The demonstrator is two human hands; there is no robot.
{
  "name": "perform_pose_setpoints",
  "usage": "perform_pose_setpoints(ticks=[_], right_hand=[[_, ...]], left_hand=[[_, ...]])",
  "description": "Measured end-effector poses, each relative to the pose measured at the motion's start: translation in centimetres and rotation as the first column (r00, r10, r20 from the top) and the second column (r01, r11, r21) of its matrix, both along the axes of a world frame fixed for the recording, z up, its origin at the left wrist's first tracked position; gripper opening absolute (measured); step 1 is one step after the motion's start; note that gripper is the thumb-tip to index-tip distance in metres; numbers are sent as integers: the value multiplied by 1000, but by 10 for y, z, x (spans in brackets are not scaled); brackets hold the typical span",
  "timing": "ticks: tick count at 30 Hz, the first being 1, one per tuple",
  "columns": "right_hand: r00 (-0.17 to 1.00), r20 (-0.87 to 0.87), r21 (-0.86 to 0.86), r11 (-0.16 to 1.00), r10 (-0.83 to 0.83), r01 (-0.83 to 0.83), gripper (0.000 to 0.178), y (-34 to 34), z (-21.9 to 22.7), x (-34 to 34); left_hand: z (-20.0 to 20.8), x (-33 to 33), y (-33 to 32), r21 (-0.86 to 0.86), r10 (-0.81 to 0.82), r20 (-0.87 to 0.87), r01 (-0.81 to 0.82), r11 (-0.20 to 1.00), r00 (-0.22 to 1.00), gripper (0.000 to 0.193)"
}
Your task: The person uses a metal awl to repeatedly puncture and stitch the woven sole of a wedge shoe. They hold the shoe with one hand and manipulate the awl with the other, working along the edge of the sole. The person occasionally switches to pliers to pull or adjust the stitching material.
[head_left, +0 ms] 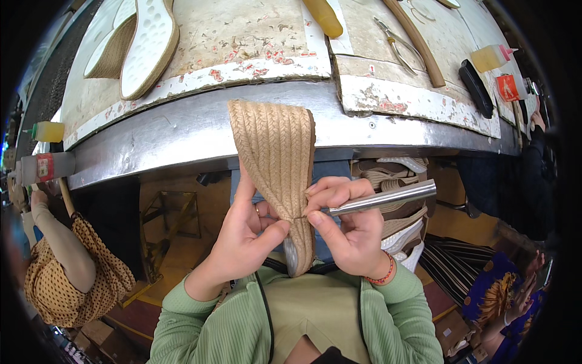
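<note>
The table (200, 136) has a metal near edge, with stained white boards (242, 33) behind it. Soles (147, 51) lie toward the left end, near two bottles (48, 131). Right of the middle lie a yellow handle (324, 17), pliers (394, 45), a wooden handle (419, 41), a black block (475, 88) and more bottles (487, 59).

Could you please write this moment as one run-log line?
Left hand: holding braided wedge sole | Right hand: holding silver tool close to the sole | Bench: pliers, wooden handle, white-bottomed soles
</note>
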State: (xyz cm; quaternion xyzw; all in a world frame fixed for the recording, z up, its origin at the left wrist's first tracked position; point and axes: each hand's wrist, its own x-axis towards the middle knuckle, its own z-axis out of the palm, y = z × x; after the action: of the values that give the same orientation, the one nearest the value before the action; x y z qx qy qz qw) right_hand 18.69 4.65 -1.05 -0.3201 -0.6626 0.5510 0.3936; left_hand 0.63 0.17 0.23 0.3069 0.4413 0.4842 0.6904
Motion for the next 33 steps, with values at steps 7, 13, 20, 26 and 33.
perform_pose_setpoints(ticks=[7,13,20,26,33], right_hand=[[1000,-5,178,984,1,0,34,-7,4,-2],[997,16,280,957,-79,71,35,-15,1,1],[935,-298,-135,978,-191,157,33,-23,-12,-3],[942,-285,-119,982,-177,149,32,-24,-14,-2],[968,-203,95,981,-148,169,31,-23,-11,-5]], left_hand=[[2,-3,1,-3,-31,27,31,1000,999,86],[3,-1,0,3,13,11,-13,1000,1000,81],[-1,0,-1,17,23,-34,-23,1000,999,79],[-4,-2,-2,15,-24,-49,25,1000,999,92],[-4,-1,-2,20,-13,-66,15,1000,998,94]])
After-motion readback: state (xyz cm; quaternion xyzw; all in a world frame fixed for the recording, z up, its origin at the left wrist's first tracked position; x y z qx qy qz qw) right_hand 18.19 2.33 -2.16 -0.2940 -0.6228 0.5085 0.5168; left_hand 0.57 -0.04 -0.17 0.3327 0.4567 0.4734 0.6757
